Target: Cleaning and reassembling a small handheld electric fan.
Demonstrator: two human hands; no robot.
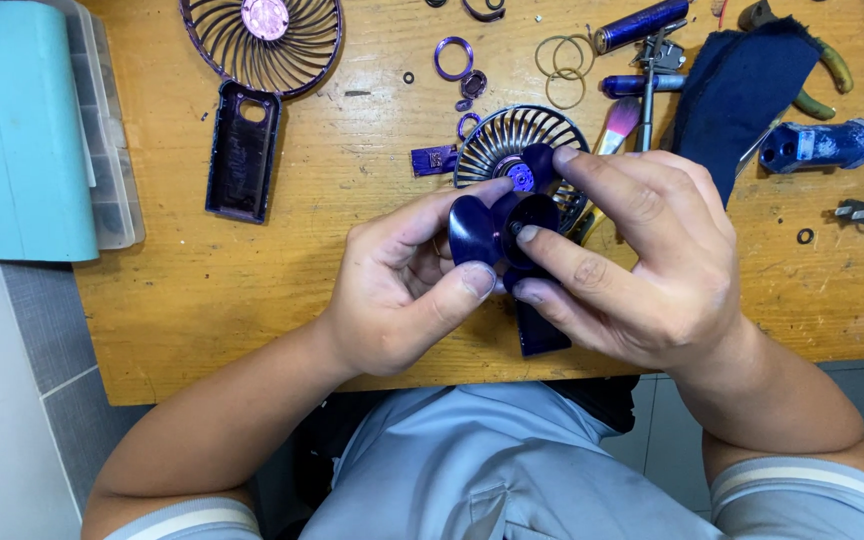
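Both hands are up over the wooden table (202, 300). The left hand (402, 285) and the right hand (642, 270) grip a dark blue fan blade (497, 232) with their fingers. Behind it lies a round fan grille (497, 145), and farther back another grille (262, 40).

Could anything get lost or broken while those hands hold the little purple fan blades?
Maybe. The fan blade piece is pinched only by fingertips of the left hand and right hand, so it could slip. Tiny rings lie loose on the wooden table and could roll away. The round grille sits right under the hands and might get bumped.
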